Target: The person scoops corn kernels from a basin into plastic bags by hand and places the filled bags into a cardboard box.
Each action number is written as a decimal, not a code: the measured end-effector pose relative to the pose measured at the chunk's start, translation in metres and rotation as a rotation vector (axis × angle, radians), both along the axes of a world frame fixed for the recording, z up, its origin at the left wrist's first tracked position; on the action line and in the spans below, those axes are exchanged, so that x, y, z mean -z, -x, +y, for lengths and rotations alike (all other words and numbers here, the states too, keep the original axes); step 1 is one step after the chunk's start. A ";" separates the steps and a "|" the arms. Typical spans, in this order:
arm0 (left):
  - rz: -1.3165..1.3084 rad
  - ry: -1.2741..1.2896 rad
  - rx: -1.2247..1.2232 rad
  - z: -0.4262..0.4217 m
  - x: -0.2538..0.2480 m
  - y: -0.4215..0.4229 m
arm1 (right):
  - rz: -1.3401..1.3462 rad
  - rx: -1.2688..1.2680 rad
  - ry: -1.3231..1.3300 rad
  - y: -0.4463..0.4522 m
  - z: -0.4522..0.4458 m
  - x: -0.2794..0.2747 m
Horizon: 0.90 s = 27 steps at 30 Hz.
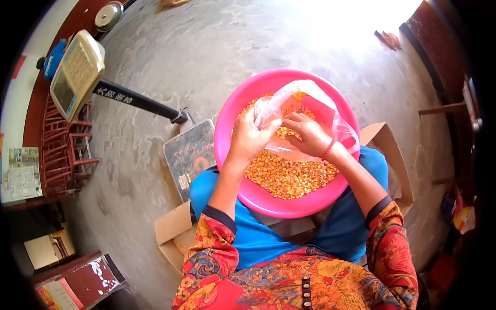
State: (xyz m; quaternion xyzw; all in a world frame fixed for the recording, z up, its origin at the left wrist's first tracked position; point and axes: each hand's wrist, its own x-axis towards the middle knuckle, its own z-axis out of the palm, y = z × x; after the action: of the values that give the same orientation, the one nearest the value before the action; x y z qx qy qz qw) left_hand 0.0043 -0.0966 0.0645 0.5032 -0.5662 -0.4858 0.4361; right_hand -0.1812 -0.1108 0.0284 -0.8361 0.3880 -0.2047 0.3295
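Observation:
A pink basin (289,208) rests on my lap, with yellow-orange corn kernels (289,175) spread over its bottom. Above the corn lies a clear plastic bag (338,126) with orange print, its mouth spread wide. My left hand (249,138) grips the bag's left edge between thumb and fingers. At the bag's opening is my right hand (309,136), wearing a red cord bracelet; its fingers are bent and apart, with kernels showing near the tips. Whether the right fingertips touch the bag or any kernels, I cannot tell.
A platform scale (188,157) stands on the floor at left, its display head (77,75) raised on a black post. Cardboard boxes (173,225) flank my legs, another flap (390,155) at right. Small red-brown chairs (67,142) are stacked far left.

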 end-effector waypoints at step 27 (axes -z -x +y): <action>-0.734 0.221 0.011 -0.019 0.047 -0.005 | 0.028 -0.216 -0.146 0.009 -0.029 -0.007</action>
State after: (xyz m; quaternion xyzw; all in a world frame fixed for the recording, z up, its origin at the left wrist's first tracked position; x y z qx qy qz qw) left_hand 0.0098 -0.1154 0.0175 0.5908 -0.7363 -0.2116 0.2531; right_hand -0.1903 -0.1397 0.0356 -0.8497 0.3140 -0.1275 0.4040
